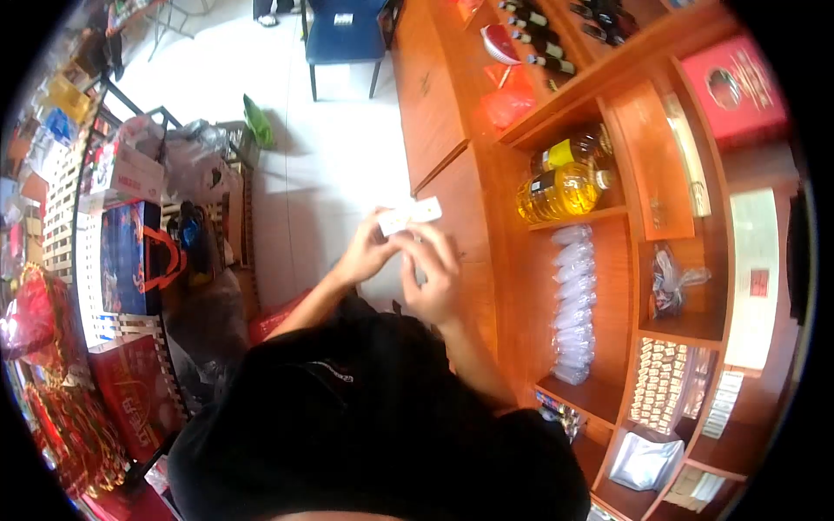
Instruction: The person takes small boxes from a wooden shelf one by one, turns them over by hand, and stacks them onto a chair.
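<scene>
A small flat white card or packet [424, 210] with faint yellowish marks is held out in front of my body, above the pale floor. My left hand [369, 252] has its fingers closed on the packet's left end. Close against it, my right hand [433, 276] has bent fingers at the packet's lower edge, with the thumb lower down. The fingers hide part of the packet, so its full shape and any opening cannot be made out.
On my right is a wooden cabinet [447, 113] with shelves holding oil bottles [560, 193], stacked clear plastic items [573, 304] and a red box [734, 87]. A rack on my left carries a dark blue gift bag [130, 256] and other goods. Ahead stands a blue chair [346, 35].
</scene>
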Action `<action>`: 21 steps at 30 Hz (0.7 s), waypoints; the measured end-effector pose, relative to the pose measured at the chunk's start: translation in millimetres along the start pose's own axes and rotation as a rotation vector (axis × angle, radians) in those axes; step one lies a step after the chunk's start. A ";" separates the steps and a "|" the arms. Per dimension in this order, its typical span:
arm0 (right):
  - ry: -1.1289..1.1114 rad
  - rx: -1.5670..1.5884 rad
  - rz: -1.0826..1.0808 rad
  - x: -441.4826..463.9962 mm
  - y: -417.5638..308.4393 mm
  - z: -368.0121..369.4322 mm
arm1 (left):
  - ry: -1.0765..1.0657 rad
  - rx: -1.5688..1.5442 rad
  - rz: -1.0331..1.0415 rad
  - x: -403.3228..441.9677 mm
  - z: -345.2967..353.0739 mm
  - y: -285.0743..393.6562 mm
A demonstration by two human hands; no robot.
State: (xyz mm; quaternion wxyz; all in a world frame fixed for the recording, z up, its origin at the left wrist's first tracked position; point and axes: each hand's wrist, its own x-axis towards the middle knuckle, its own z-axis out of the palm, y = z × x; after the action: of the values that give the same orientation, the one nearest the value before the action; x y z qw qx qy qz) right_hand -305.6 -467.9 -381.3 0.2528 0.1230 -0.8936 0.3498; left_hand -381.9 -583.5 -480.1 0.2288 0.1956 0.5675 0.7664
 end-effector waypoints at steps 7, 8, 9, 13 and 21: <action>0.008 0.073 -0.034 95.9 -5.1 61.1 | 0.265 0.197 0.152 20.4 -86.9 70.5; 0.003 0.077 -0.040 104.9 -5.0 67.6 | 0.280 0.164 0.193 21.4 -96.2 76.5; 0.006 0.081 -0.033 113.3 -3.9 74.0 | 0.291 0.160 0.176 20.8 -103.8 85.6; -0.035 0.113 -0.033 139.0 6.0 95.9 | 0.277 0.132 0.047 16.4 -129.8 91.4; -0.059 0.493 0.042 187.2 46.0 133.3 | 0.345 -0.186 -0.093 42.9 -146.4 98.4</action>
State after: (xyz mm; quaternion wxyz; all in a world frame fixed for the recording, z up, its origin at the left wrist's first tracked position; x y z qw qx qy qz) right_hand -530.3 -534.2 -390.2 0.1819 0.1727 -0.7904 0.5588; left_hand -511.6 -697.9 -424.9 0.1803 0.0130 0.5335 0.8263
